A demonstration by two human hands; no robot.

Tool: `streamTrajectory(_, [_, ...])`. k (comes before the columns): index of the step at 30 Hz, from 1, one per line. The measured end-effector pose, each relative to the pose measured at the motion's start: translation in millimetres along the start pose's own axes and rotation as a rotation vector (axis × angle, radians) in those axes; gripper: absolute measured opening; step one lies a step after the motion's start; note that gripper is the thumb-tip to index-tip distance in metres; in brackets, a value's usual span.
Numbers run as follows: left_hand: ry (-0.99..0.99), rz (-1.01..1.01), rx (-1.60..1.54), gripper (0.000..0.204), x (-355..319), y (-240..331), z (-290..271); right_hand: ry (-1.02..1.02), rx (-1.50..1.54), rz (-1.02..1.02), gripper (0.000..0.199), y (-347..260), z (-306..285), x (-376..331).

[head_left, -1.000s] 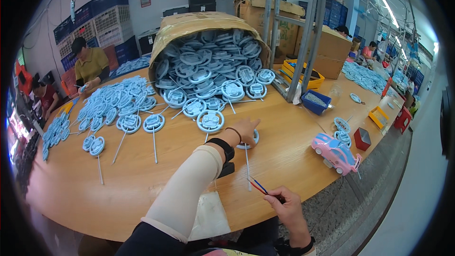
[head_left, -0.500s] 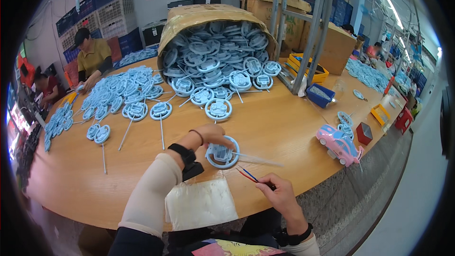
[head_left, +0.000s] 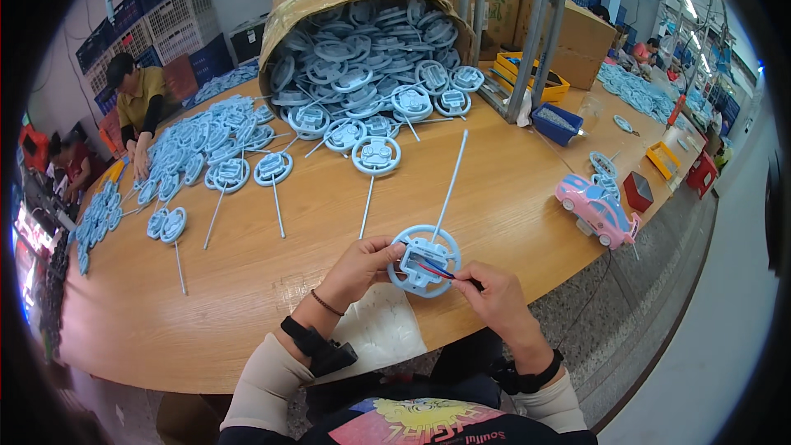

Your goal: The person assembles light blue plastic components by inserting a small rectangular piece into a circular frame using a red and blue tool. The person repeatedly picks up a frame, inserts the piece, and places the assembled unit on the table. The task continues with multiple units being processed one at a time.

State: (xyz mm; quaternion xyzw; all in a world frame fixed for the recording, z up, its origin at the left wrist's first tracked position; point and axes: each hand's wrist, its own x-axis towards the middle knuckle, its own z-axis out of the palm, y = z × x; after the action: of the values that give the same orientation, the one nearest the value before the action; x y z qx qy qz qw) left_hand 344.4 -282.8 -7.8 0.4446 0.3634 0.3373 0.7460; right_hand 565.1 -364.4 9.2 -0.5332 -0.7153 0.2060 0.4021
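We count one pink toy car (head_left: 598, 211), one red box (head_left: 637, 191), one blue tray (head_left: 557, 124), one yellow tray (head_left: 531, 76) and one tipped cardboard box (head_left: 329, 0). The pale blue wheel pieces (head_left: 376, 154) are too many to count.

Both forearms are brought in from the lower edge and angled toward each other, so that the hands are held close together in front of the body. The left hand (head_left: 356, 268) is curled, its fingers closed in a pinching grip. The right hand (head_left: 498, 305) is turned inward, thumb and forefinger pinched shut. A dark band is worn on each wrist.
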Motion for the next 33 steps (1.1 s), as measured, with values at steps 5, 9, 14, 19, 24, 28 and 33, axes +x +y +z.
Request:
streamTrajectory(5, [-0.046, 0.003, -0.015, 0.027, 4, -6, -1, -0.036, -0.041, -0.117, 0.008, 5, -8, 1])
streamTrajectory(9, [-0.035, -0.006, -0.031, 0.026, 5, -9, 0, -0.053, -0.078, -0.122, 0.008, 2, -12, 3])
streamTrajectory(14, [-0.005, -0.008, -0.014, 0.024, 4, -8, -1, -0.043, -0.113, -0.177, 0.008, 4, -13, 2])
streamTrajectory(19, [-0.009, 0.007, -0.044, 0.024, 4, -10, 2, -0.023, -0.125, -0.184, 0.007, 1, -9, 3])
streamTrajectory(24, [-0.088, -0.006, -0.087, 0.026, 6, -19, -4, -0.016, -0.106, -0.221, 0.006, 1, -8, 3])
streamTrajectory(28, [-0.109, -0.005, -0.073, 0.031, 4, -13, -2, -0.032, -0.109, -0.238, 0.005, 2, -12, 1])
streamTrajectory(33, [-0.204, -0.082, -0.261, 0.042, 2, -15, 12, -0.042, -0.011, -0.222, 0.007, 10, -8, 0])
